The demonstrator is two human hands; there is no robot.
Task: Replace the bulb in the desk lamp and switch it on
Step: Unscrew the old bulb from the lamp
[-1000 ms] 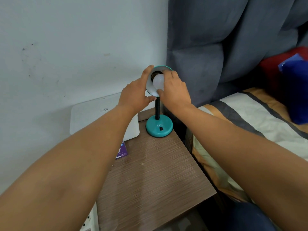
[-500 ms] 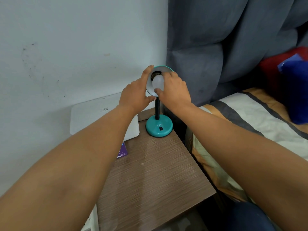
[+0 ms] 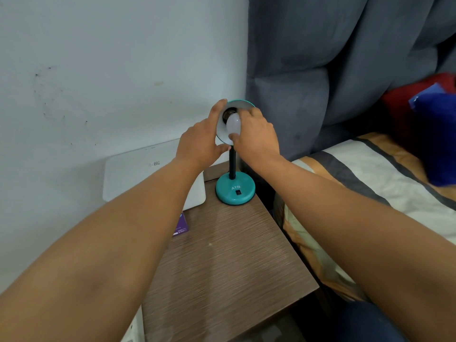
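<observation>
A small teal desk lamp stands at the back of a brown bedside table [image 3: 222, 262], its round base [image 3: 235, 190] carrying a black switch. The lamp's shade [image 3: 240, 102] faces me, white inside with a dark socket. A white bulb [image 3: 233, 123] sits in the shade at the socket. My left hand [image 3: 201, 141] grips the shade's left rim, thumb over the top. My right hand [image 3: 256, 137] holds the bulb with fingers and thumb around it. The bulb is unlit.
A white flat box [image 3: 138, 174] leans against the wall left of the lamp. A purple card [image 3: 181, 225] lies on the table's left edge. A grey padded headboard [image 3: 333, 70] and a bed with a striped sheet [image 3: 370, 183] are to the right.
My right hand has shifted its grip around the bulb, the thumb moving lower under it. My left hand stays on the shade.
</observation>
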